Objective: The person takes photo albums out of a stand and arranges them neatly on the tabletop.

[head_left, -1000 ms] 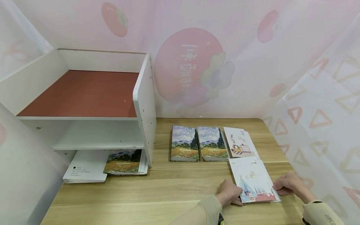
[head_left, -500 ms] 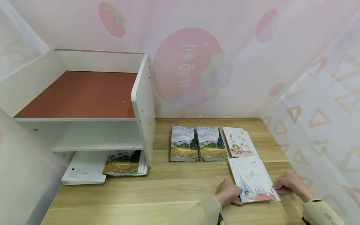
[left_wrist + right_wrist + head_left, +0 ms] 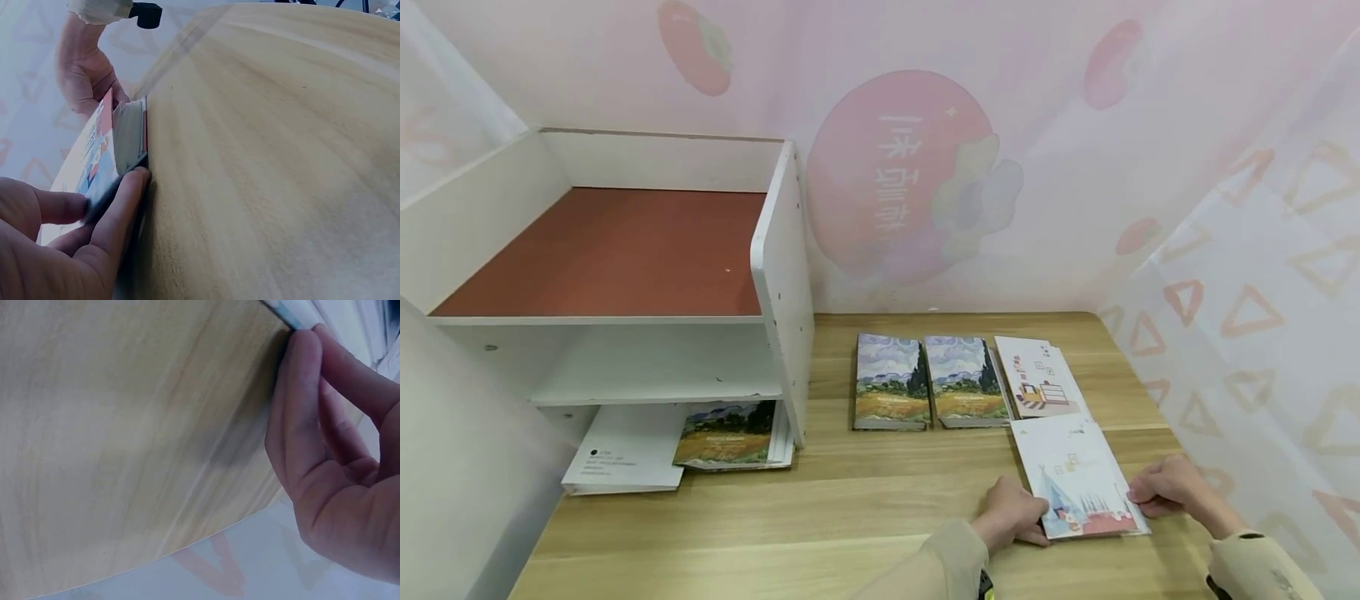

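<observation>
A white photo album [image 3: 1078, 479] with a tent drawing on its cover lies near the front right of the table. My left hand [image 3: 1011, 512] grips its left edge. In the left wrist view, the thumb lies on the cover of the album [image 3: 103, 147] and the other fingers sit along its side, with the page edges showing. At the opposite edge, my right hand [image 3: 1165, 490] pinches the album. Up close in the right wrist view, the right hand's thumb and fingers [image 3: 306, 353] meet at the edge of the album [image 3: 303, 314].
Behind the held album lies another white album [image 3: 1041, 379], with two landscape-covered albums [image 3: 891, 383] to its left. A white shelf unit [image 3: 782, 292] stands at the left, with a white binder [image 3: 628, 450] and a landscape album [image 3: 726, 433] in its bottom space.
</observation>
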The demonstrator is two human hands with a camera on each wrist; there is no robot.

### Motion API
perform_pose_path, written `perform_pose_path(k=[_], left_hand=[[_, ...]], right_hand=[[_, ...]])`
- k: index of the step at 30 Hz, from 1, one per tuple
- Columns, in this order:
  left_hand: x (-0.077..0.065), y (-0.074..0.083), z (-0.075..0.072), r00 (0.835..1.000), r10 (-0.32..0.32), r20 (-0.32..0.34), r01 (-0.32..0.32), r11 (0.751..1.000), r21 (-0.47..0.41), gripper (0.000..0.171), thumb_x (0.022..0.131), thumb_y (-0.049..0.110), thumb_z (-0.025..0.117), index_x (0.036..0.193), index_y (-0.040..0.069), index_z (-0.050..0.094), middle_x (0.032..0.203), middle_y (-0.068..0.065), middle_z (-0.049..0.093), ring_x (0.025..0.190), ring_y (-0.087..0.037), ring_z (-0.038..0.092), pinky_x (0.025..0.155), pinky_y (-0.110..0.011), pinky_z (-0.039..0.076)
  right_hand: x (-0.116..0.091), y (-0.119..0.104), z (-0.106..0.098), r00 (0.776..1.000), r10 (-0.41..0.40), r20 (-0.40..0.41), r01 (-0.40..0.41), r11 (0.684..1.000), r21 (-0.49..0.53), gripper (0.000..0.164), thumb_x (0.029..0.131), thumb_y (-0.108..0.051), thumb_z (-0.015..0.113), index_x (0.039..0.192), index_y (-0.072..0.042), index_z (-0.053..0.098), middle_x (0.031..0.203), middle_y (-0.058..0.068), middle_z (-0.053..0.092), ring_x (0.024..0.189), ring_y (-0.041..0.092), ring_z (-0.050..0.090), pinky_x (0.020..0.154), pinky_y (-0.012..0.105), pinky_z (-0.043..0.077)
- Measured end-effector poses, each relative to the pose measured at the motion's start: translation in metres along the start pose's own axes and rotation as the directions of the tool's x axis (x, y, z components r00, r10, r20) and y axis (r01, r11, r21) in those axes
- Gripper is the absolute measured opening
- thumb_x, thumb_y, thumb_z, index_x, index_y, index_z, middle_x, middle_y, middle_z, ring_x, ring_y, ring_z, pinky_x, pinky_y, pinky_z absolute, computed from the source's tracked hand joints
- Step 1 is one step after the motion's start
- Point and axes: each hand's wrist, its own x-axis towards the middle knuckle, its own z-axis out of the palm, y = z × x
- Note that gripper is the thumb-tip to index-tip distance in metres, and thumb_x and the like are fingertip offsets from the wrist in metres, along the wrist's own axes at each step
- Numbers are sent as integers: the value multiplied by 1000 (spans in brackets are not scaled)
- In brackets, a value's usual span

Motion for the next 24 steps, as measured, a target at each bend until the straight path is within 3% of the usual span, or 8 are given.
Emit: perform_pose_path(k=[8,14,21,24], left_hand=[[-3,2,-9,997,42,70,-38,997,-69,25,89,12,70,69,-4,66,67,-19,65,64,-34,70,56,-35,60],[-1,5,-23,996,53,72,-47,996,-73,21,91,16,69,78,-1,70,72,-16,68,66,-29,70,59,-35,60],[-2,7,-45,991,116,62,-113,992,-52,18,91,14,68,83,-3,70,75,-15,69,68,-26,70,60,-33,60],[-3,9,-53,988,143,60,-140,988,-58,14,91,13,69,86,1,68,77,-15,69,69,-27,70,59,-33,60]], right_hand=[[-1,-3,-8,992,-21,128,22,1000,-5,11,83,-3,73,85,7,70,68,10,66,58,17,64,55,31,58],[-1,-15,-1,998,15,53,-16,1000,5,17,89,-12,70,80,2,67,69,9,65,61,18,63,57,32,57],[3,-20,1,996,-74,39,71,994,84,20,93,-10,64,93,10,67,75,10,66,67,20,64,60,33,58],[0,-26,-1,994,-107,-6,107,991,86,24,95,-10,61,98,14,64,78,8,67,70,19,65,62,33,58]])
